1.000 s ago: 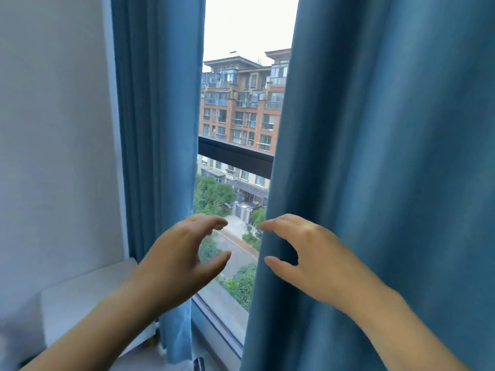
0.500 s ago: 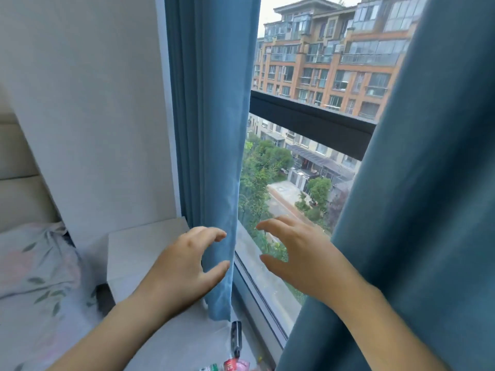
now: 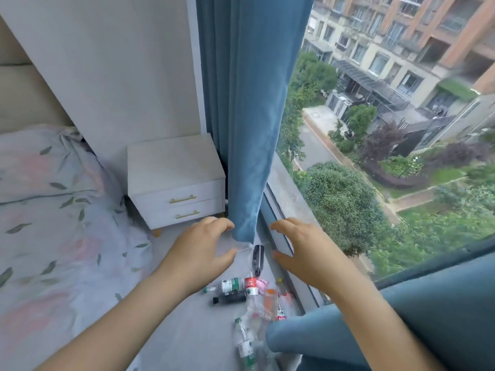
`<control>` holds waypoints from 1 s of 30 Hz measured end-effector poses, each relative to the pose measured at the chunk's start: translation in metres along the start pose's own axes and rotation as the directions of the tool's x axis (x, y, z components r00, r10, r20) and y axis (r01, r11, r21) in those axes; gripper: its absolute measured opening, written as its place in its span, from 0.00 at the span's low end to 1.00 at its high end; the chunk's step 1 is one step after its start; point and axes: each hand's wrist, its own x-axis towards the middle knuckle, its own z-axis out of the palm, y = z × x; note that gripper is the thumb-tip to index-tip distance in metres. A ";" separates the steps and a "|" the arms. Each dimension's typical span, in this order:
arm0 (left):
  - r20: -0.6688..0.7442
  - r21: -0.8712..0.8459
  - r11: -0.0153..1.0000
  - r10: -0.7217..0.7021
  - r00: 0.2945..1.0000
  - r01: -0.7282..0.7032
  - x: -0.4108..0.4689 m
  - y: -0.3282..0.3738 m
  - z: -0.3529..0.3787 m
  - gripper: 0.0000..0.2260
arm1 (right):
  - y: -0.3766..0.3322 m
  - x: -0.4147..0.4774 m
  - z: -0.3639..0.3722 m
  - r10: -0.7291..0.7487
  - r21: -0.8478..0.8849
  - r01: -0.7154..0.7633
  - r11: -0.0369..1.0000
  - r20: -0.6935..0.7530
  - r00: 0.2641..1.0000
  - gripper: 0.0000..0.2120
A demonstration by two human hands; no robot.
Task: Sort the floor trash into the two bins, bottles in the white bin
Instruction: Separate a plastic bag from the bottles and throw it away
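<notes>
Hovering in the head view, left grip [image 3: 203, 254] and right grip [image 3: 304, 254] are spread, loosely curled, holding nothing. Bottles [image 3: 235, 287] lie on the floor [image 3: 187, 330] just below, between both, the nearest lengthwise left-to-right; left grip looks nearer.

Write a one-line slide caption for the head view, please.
Left hand and right hand hover open over clear plastic bottles scattered on the grey floor beside a blue fabric curtain.

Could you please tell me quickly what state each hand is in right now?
Left hand: open, fingers loosely curved, holding nothing.
Right hand: open, fingers loosely curved, holding nothing.
</notes>
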 end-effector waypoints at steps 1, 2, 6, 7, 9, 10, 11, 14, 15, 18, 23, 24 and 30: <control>0.013 0.001 1.000 -0.005 1.000 0.005 0.006 -0.011 0.014 0.18 | 0.006 0.008 0.018 0.017 0.008 -0.017 1.000 0.020 1.000 0.21; 0.028 0.002 1.000 -0.009 1.000 0.009 0.012 -0.023 0.030 0.18 | 0.013 0.016 0.037 0.031 0.016 -0.031 0.999 0.035 0.999 0.20; 0.110 0.012 0.999 -0.042 0.993 0.041 0.036 -0.074 0.101 0.18 | 0.043 0.047 0.126 0.068 0.048 -0.073 0.996 0.089 0.994 0.22; 0.135 0.022 0.999 -0.050 0.990 0.048 0.041 -0.089 0.122 0.18 | 0.051 0.055 0.150 0.080 0.051 -0.086 0.995 0.103 0.991 0.22; 0.173 0.033 0.998 -0.065 0.983 0.060 0.051 -0.119 0.165 0.18 | 0.069 0.070 0.201 0.105 0.062 -0.113 0.992 0.125 0.987 0.22; 0.192 0.033 0.997 -0.074 0.979 0.069 0.055 -0.135 0.189 0.18 | 0.078 0.078 0.227 0.116 0.073 -0.127 0.989 0.141 0.983 0.21; 0.204 0.030 0.996 -0.083 0.975 0.078 0.060 -0.151 0.213 0.18 | 0.087 0.085 0.253 0.126 0.083 -0.140 0.987 0.152 0.980 0.21; 0.251 0.035 0.995 -0.102 0.963 0.096 0.074 -0.200 0.285 0.17 | 0.114 0.109 0.330 0.148 0.094 -0.164 0.982 0.156 0.977 0.20; 0.263 0.044 0.994 -0.106 0.959 0.098 0.079 -0.216 0.309 0.17 | 0.123 0.118 0.356 0.150 0.091 -0.165 0.982 0.153 0.977 0.20; 0.298 0.069 0.993 -0.116 0.948 0.100 0.095 -0.264 0.382 0.18 | 0.148 0.148 0.432 0.151 0.080 -0.166 0.983 0.168 0.974 0.20; 0.344 0.159 0.987 -0.093 0.934 0.040 0.122 -0.339 0.493 0.19 | 0.191 0.195 0.554 0.136 0.060 -0.148 0.987 0.172 0.976 0.19; 0.352 0.181 0.983 -0.078 0.933 0.014 0.128 -0.354 0.512 0.19 | 0.199 0.204 0.575 0.128 0.051 -0.138 0.989 0.169 0.977 0.19; 0.365 0.285 0.955 -0.029 0.931 -0.082 0.154 -0.417 0.589 0.19 | 0.235 0.241 0.662 0.092 -0.041 -0.086 0.995 0.155 0.984 0.19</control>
